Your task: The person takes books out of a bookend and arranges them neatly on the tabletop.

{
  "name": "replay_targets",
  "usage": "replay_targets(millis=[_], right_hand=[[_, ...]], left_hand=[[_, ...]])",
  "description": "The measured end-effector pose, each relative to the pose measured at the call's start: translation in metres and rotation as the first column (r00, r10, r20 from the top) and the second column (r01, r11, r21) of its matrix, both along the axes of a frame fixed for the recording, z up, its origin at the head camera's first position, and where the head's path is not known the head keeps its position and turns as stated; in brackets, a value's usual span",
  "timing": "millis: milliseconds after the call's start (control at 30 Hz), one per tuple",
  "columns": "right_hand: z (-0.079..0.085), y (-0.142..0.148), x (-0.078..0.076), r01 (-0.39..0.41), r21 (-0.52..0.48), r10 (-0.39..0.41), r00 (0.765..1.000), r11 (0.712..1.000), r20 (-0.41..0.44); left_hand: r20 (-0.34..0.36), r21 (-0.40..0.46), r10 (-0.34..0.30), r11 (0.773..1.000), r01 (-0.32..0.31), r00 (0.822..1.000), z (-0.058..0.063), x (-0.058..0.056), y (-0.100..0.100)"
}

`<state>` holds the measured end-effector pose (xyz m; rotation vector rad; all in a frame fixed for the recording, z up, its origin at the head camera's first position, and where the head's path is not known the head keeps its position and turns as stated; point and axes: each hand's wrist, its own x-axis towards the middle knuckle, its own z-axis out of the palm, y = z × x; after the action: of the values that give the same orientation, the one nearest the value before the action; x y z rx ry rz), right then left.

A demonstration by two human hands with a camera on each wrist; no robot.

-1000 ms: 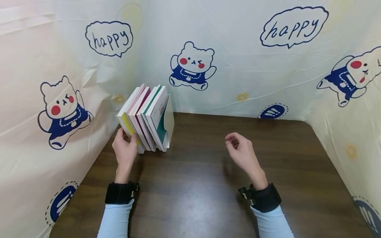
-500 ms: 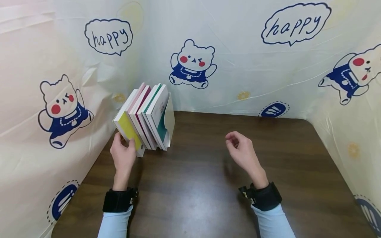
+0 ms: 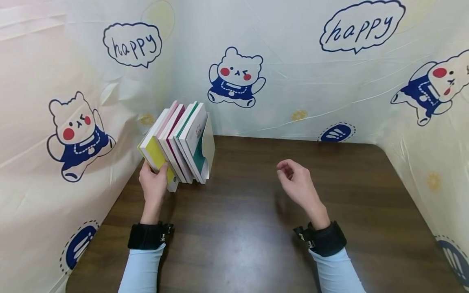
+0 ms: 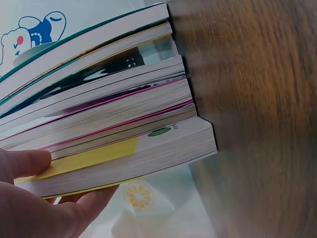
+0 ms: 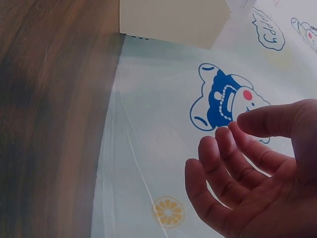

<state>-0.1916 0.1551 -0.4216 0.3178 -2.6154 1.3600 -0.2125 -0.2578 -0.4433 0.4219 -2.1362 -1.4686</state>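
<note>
Several books (image 3: 178, 152) stand leaning to the left in a row at the table's back left, beside a cream-coloured upright holder panel (image 3: 209, 146). Leftmost is a thick book with a yellow and white cover (image 3: 154, 151), its near edge jutting out past the others. My left hand (image 3: 153, 183) pinches this book, thumb on the yellow cover and fingers behind, as the left wrist view shows. Over the right half of the table, my right hand (image 3: 296, 181) holds nothing; its fingers (image 5: 210, 153) are loosely curled in the right wrist view.
A dark wooden table (image 3: 234, 228) lies under both hands. Pale sheeting (image 3: 286, 81) with printed bears hangs along the back and both sides, close to the books on the left. Each wrist wears a black strap (image 3: 146, 236).
The yellow and white book has come out of the row toward me, its yellow cover showing more. My left hand drew back with it, then shifted slightly forward. The right hand stays put.
</note>
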Motion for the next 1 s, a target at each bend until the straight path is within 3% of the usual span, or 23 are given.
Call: replay_targets(millis=[400,800,1000], right_hand=[[-0.001,-0.002,0.001,-0.010,0.015,0.010,1.000,1.000,0.004],[-0.002,-0.003,0.002,-0.002,0.013,0.002,1.000,1.000,-0.006],[0.000,-0.002,0.001,-0.005,0.013,0.005,1.000,1.000,-0.005]], left_hand=[[0.022,0.006,0.016,1.000,-0.017,1.000,0.003,0.017,0.000],[0.068,-0.024,-0.005,1.000,0.007,0.998,0.004,0.043,-0.008],[0.069,0.007,-0.020,1.000,0.020,0.997,0.008,0.036,-0.008]])
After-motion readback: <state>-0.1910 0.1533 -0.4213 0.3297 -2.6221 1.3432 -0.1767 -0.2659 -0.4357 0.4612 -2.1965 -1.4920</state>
